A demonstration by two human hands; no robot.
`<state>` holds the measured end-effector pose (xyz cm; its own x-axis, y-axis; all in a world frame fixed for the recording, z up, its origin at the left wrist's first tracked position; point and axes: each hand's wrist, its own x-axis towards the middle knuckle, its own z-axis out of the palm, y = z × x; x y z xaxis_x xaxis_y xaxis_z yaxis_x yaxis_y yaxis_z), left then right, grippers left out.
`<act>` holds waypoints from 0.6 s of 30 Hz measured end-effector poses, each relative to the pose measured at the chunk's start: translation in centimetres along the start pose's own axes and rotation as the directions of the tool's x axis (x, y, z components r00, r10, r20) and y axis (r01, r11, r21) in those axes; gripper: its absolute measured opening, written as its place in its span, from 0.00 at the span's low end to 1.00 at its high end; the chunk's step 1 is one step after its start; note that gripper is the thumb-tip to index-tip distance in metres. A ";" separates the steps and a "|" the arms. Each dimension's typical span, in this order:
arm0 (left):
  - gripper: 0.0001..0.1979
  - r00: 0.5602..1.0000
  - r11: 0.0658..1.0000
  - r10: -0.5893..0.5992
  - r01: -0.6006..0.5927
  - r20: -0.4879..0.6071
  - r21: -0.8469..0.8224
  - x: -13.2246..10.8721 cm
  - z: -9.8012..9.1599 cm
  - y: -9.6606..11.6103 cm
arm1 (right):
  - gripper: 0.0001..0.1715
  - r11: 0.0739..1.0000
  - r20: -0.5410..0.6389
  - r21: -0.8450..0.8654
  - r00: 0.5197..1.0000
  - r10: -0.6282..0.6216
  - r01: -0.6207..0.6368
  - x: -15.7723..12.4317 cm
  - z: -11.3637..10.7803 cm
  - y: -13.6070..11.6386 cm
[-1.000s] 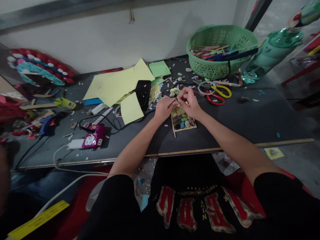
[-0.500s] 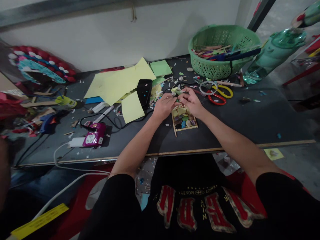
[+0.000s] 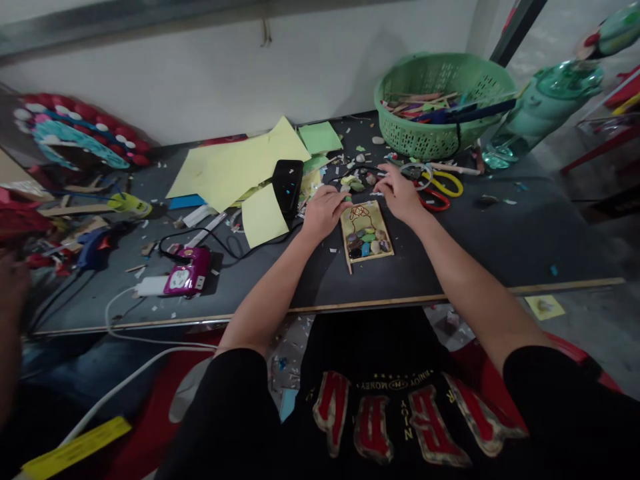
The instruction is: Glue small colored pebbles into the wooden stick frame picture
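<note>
A small framed panel (image 3: 367, 231) lies flat on the dark table, with painted stones (image 3: 369, 244) along its lower part and a reddish-brown line figure above them. At its upper left corner, my left hand (image 3: 323, 212) has its fingers pinched together around a small green piece (image 3: 348, 198). My right hand (image 3: 399, 191) is above and right of the panel, beside a group of loose stones (image 3: 353, 183); its fingers are bent, and whether they hold anything is too small to tell.
Scissors (image 3: 443, 190) and a clear ring lie right of my right hand. Behind stand a green basket (image 3: 427, 137) and a plastic bottle (image 3: 540, 113). Left are yellow paper (image 3: 225, 170), a black phone (image 3: 289, 187), a purple socket adapter (image 3: 188, 271) and another person's hand (image 3: 13, 280).
My hands have moved apart, the right one shifting up and rightward. The panel's upper part and the stones behind it now show more. The person's hand at the far left has come further into view.
</note>
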<state>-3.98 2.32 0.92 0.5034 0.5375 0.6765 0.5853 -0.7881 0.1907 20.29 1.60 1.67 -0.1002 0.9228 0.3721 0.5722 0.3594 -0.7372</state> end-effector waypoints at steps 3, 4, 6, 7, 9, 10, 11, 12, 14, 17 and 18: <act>0.15 1.000 0.999 -0.025 0.025 0.012 -0.025 0.1 -0.1 0.1 | 0.28 0.992 0.020 -0.126 1.000 0.019 -0.016 -0.1 0.1 0.6; 0.15 0.999 0.999 -0.036 0.036 0.015 -0.034 0.1 0.0 0.1 | 0.30 0.989 0.018 -0.147 0.999 0.029 -0.026 -0.1 0.1 0.8; 0.14 0.998 0.997 -0.052 0.053 0.019 -0.050 0.1 0.0 0.1 | 0.35 0.983 0.008 -0.180 0.999 0.047 -0.045 0.0 0.2 1.3; 0.14 0.998 0.997 -0.054 0.055 0.019 -0.056 0.0 0.1 0.1 | 0.37 0.979 0.004 -0.196 0.998 0.055 -0.053 0.1 0.2 1.5; 0.14 0.998 0.997 -0.052 0.053 0.023 -0.060 0.0 0.1 0.1 | 0.38 0.972 0.002 -0.228 0.998 0.065 -0.063 0.2 0.1 1.6; 0.14 0.998 0.997 -0.053 0.054 0.028 -0.061 0.0 0.1 0.2 | 0.38 0.968 0.002 -0.243 0.998 0.068 -0.066 0.2 0.1 1.5; 0.15 0.998 0.996 -0.054 0.057 0.034 -0.064 0.0 0.1 0.2 | 0.38 0.964 0.001 -0.255 0.997 0.074 -0.071 0.2 0.0 1.3; 0.15 0.998 0.996 -0.056 0.058 0.040 -0.069 0.0 0.1 0.2 | 0.37 0.961 -0.003 -0.263 0.997 0.083 -0.081 0.3 0.0 1.1; 0.16 0.997 0.995 -0.059 0.063 0.046 -0.083 0.0 0.1 0.3 | 0.36 0.953 -0.016 -0.278 0.993 0.117 -0.117 0.3 -0.1 0.6; 0.16 0.996 0.992 -0.076 0.080 0.045 -0.102 0.0 0.2 0.4 | 0.34 0.934 -0.047 -0.317 0.986 0.159 -0.165 0.2 -0.1 0.2; 0.16 0.995 0.989 -0.092 0.096 0.039 -0.111 0.0 0.3 0.4 | 0.33 0.931 -0.057 -0.326 0.986 0.154 -0.165 0.2 0.0 0.3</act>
<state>-3.57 2.11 0.80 0.4719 0.6193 0.6275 0.5566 -0.7612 0.3328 20.47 1.89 1.56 0.0358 0.9578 0.2852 0.8143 0.1375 -0.5640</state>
